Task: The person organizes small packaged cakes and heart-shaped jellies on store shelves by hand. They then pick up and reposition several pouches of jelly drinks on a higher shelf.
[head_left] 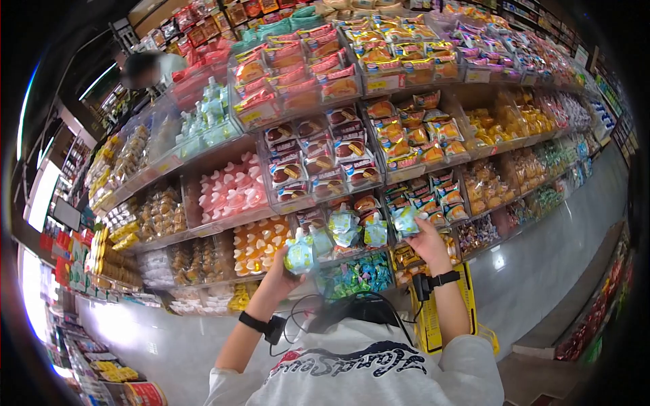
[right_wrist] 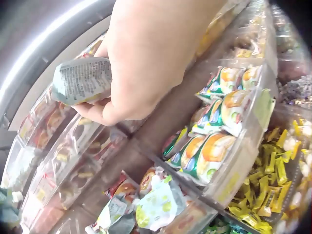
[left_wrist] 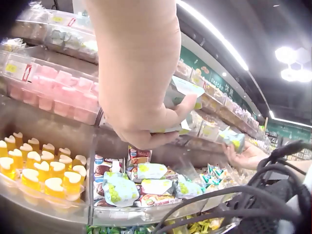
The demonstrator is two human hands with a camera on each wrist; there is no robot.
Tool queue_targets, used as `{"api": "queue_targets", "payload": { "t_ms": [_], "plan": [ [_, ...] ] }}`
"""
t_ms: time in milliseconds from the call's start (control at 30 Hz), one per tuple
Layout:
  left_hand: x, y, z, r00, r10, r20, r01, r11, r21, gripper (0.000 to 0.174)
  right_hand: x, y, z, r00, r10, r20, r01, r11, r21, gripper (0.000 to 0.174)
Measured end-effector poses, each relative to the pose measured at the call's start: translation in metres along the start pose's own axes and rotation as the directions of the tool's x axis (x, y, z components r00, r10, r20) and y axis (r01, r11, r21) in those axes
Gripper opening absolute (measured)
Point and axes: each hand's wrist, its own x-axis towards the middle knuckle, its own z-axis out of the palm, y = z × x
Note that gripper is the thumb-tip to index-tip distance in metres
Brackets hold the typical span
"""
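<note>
I am clasping one pale snack pouch [head_left: 298,252] in my left grip [head_left: 281,274], while my right grip [head_left: 428,241] is pinching a second pouch [head_left: 406,220].

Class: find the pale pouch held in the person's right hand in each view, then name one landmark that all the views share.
Head: pouch right of centre, at the fingertips of the right hand.
Left wrist: pouch far right, at mid height.
Right wrist: pouch upper left, in the hand's grip.
Shared landmark: pile of loose pale pouches lower down.
</note>
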Motion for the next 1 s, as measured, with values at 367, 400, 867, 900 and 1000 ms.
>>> {"api": "queue_targets", "payload": {
  "t_ms": [367, 400, 867, 900, 1000],
  "plan": [
    [0.128, -0.004, 0.009, 0.989, -0.115, -0.093, 0.117, 0.993, 0.014, 0.034, -0.089, -0.036, -0.088, 0.893, -0.410, -0.182, 0.411, 0.911, -0.036, 0.033],
    [0.136, -0.009, 0.013, 1.000, -0.020, -0.021, 0.024, 0.985, 0.168, 0.038, -0.096, -0.035, -0.092, 0.882, -0.433, -0.186, 0.430, 0.901, -0.058, 0.031],
    [0.177, -0.037, 0.105, 0.999, 0.025, 0.023, -0.032, 0.872, 0.488, 0.072, -0.166, -0.023, -0.108, 0.769, -0.562, -0.304, 0.552, 0.824, -0.127, 0.034],
    [0.185, -0.038, 0.098, 0.995, 0.042, 0.087, -0.081, 0.846, 0.527, 0.070, -0.169, -0.022, -0.110, 0.761, -0.562, -0.323, 0.553, 0.823, -0.129, 0.035],
    [0.218, -0.042, 0.068, 0.975, 0.078, 0.210, -0.188, 0.795, 0.577, 0.063, -0.174, -0.021, -0.119, 0.742, -0.558, -0.372, 0.550, 0.824, -0.138, 0.037]
  ]
}}
